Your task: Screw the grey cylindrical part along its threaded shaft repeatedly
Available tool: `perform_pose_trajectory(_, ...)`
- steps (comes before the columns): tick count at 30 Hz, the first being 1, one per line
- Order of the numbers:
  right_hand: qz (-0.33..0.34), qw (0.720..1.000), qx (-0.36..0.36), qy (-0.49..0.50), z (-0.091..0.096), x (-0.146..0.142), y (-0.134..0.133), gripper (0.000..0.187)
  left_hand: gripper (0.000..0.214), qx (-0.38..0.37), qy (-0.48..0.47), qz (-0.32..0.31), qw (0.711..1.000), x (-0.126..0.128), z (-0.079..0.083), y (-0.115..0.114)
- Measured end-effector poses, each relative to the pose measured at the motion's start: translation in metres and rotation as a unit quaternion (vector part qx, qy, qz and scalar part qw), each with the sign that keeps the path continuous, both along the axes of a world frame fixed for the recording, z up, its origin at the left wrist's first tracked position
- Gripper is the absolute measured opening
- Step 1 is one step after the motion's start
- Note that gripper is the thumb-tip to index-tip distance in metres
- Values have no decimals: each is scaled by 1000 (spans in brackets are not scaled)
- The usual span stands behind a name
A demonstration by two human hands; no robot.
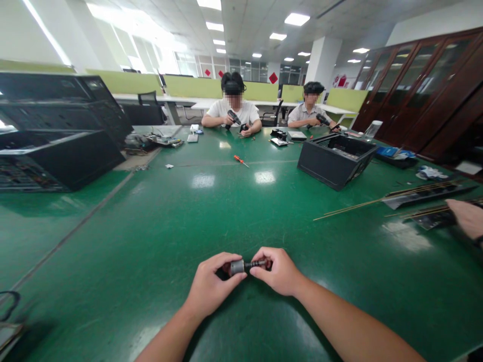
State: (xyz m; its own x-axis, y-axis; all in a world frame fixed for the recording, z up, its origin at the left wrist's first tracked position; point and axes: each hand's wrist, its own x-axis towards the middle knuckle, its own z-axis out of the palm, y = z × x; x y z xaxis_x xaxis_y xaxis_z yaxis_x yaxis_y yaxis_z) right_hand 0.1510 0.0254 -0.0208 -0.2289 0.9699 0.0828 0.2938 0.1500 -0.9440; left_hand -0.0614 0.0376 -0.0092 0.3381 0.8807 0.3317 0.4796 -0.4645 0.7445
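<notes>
Close in front of me, a small metal cylinder [237, 267] with a narrower dark shaft [253, 264] lies lengthwise between my hands, just above the green table [234, 216]. My left hand [213, 281] is closed on the thick grey cylinder, thumb below and fingers above. The thin ridged shaft is pinched by my right hand [277, 271] at its right end. Cylinder and shaft line up end to end; whether they are one piece I cannot tell. Parts of both are covered by my fingers.
A red-handled screwdriver [238, 159] lies mid-table. Black computer cases stand right [332, 161] and left [86, 161]. Thin brass-coloured rods [350, 207] lie at the right, near another person's hand [466, 217]. Across the table, two people hold power drills [234, 117].
</notes>
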Motion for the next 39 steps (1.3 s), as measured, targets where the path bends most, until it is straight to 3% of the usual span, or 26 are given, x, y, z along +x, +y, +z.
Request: perform_pose_trajectory(39, -11, 999, -12, 46, -3, -1, 0, 12, 23, -39, -25, 24, 999, -4, -4, 2)
